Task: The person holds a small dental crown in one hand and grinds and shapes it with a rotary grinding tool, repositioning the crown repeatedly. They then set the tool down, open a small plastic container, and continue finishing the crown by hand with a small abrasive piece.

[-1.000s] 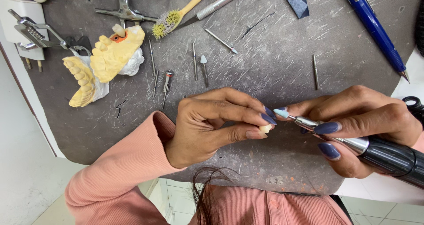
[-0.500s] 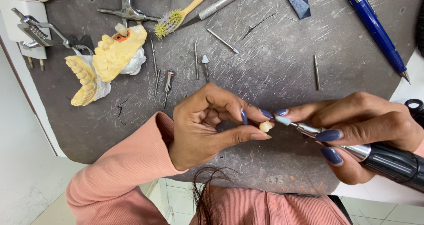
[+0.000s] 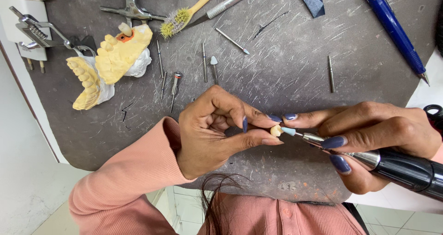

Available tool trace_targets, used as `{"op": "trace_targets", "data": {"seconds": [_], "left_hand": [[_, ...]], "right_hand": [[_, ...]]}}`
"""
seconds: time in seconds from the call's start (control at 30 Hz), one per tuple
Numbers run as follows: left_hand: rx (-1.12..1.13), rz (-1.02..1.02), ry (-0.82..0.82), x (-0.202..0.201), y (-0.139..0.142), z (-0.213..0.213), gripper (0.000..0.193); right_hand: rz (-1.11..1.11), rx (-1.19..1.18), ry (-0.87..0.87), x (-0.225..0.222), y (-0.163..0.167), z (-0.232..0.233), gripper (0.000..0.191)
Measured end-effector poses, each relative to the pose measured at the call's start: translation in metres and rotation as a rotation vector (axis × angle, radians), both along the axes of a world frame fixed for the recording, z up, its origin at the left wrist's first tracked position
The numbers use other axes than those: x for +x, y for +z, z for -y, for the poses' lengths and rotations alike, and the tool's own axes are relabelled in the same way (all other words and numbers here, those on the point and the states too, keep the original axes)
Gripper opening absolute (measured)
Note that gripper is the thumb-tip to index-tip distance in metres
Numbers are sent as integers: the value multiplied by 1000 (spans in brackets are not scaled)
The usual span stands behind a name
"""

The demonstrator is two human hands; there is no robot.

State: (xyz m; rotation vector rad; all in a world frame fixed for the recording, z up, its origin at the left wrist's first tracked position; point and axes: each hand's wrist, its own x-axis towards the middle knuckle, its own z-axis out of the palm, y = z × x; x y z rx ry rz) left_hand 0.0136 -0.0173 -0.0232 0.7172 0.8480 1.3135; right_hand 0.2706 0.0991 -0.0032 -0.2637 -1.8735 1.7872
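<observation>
My left hand [image 3: 217, 129] pinches a small cream tooth-shaped piece [image 3: 276, 130] between thumb and fingertips, above the dark grey scratched work mat [image 3: 295, 59]. My right hand [image 3: 374, 133] grips a black and silver rotary handpiece [image 3: 397, 166], held like a pen. Its pale blue pointed bur [image 3: 289, 131] touches the right side of the tooth piece. Both hands hover over the near edge of the mat.
Yellow dental jaw models on a metal articulator [image 3: 108, 62] lie at the far left. Several loose burs [image 3: 204, 62] are scattered mid-mat, with a small brush [image 3: 182, 16], a metal instrument [image 3: 230, 3] and a blue pen [image 3: 392, 27] farther back. White surface borders the mat.
My left-hand fingers have spread and turned the tooth piece, so it now shows between thumb and fingertips. The bur tip stays against it; both hands have barely shifted.
</observation>
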Motion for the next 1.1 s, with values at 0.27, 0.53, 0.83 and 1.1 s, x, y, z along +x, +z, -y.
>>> {"op": "trace_targets", "data": {"seconds": [0.27,0.53,0.83,1.1], "left_hand": [[-7,-35,11,1,0,1,38],[-7,-53,-8,-1,1,0,37],[-14,-82,-4,1,2,-1,35],[-46,-30,2,1,3,0,33]], "right_hand": [[54,-6,-61,6,-6,7,38],[84,39,26,9,-2,1,38],[57,37,1,0,0,1,34],[91,32,-56,-7,10,0,32]]}}
